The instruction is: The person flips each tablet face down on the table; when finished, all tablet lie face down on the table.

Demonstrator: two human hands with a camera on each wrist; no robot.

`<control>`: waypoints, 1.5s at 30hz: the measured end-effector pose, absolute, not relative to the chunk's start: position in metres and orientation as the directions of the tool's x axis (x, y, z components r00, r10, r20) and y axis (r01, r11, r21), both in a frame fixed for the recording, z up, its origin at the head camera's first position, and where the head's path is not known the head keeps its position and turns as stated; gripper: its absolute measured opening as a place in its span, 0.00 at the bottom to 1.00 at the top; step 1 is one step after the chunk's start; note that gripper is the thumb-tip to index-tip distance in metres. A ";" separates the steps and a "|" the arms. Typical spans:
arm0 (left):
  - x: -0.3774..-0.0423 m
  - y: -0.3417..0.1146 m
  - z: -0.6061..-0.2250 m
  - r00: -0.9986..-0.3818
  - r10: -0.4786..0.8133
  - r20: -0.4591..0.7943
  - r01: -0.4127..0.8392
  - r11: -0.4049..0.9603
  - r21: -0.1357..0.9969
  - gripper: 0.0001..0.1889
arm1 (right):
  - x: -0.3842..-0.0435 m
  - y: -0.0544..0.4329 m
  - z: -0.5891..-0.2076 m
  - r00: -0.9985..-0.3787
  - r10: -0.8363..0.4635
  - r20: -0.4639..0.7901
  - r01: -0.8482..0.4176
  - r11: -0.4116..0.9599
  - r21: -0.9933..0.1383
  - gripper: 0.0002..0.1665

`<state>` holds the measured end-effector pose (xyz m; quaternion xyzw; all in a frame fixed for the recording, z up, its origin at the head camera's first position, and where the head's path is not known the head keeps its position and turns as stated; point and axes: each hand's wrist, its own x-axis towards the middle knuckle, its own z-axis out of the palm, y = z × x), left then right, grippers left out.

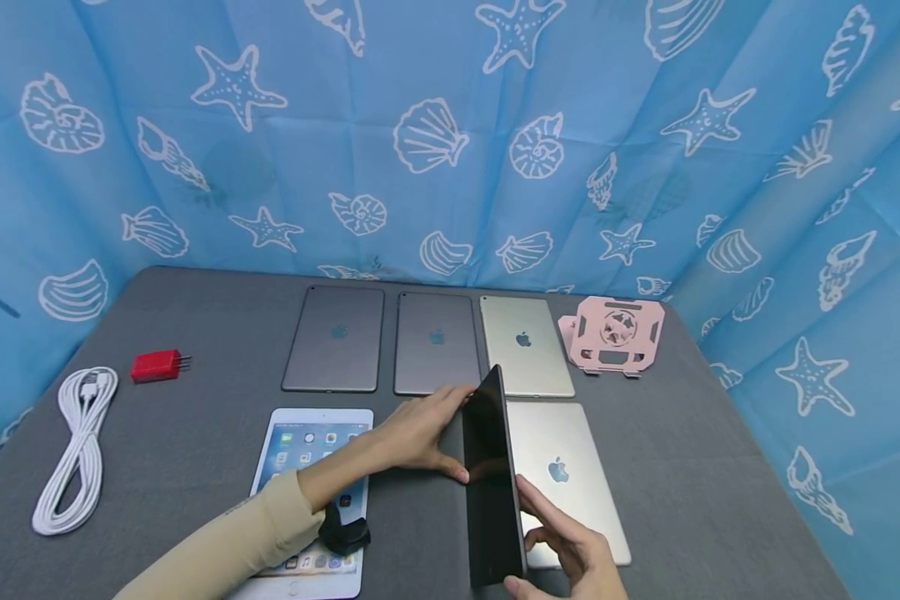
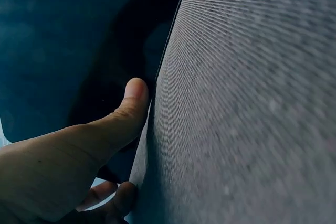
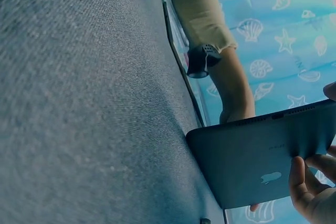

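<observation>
A dark grey tablet (image 1: 487, 508) stands steeply tilted on its long edge at the front middle of the table. Its black screen faces left. My left hand (image 1: 423, 429) holds it near the far end, thumb on the screen (image 2: 52, 51) and fingers partly hidden behind. At the near end my right hand (image 1: 573, 554) pinches it, with fingertips on the back (image 3: 236, 156) and the thumb at the near edge. Just right of it lies a silver tablet (image 1: 577, 492), logo up. Under my left forearm is a white tablet (image 1: 292, 446) with its screen lit.
Two grey tablets (image 1: 333, 350) (image 1: 435, 346) and a pale gold tablet (image 1: 517, 333) lie face down in the back row. A pink folding stand (image 1: 618, 333) is at the back right. On the left are a red plug adapter (image 1: 155, 366) and a coiled white cable (image 1: 82, 442).
</observation>
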<state>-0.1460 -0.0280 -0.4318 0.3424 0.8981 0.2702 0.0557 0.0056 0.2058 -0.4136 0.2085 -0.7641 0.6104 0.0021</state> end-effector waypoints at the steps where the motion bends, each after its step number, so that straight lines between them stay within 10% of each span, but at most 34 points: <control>1: -0.146 -0.027 -0.432 -0.757 0.647 0.087 0.588 0.619 0.521 0.63 | 0.005 0.205 -0.413 -0.912 -0.316 0.261 -0.326 0.173 -0.930 0.47; 29: -0.162 -0.054 -0.377 -0.641 0.766 0.048 0.482 0.354 0.801 0.54 | 0.003 0.174 -0.402 -0.862 -0.374 0.341 -0.462 0.306 -0.832 0.51; 45: -0.165 -0.063 -0.384 -0.665 0.745 0.055 0.409 0.302 0.861 0.41 | -0.003 0.178 -0.404 -0.876 -0.445 -0.186 -0.046 0.461 -0.886 0.52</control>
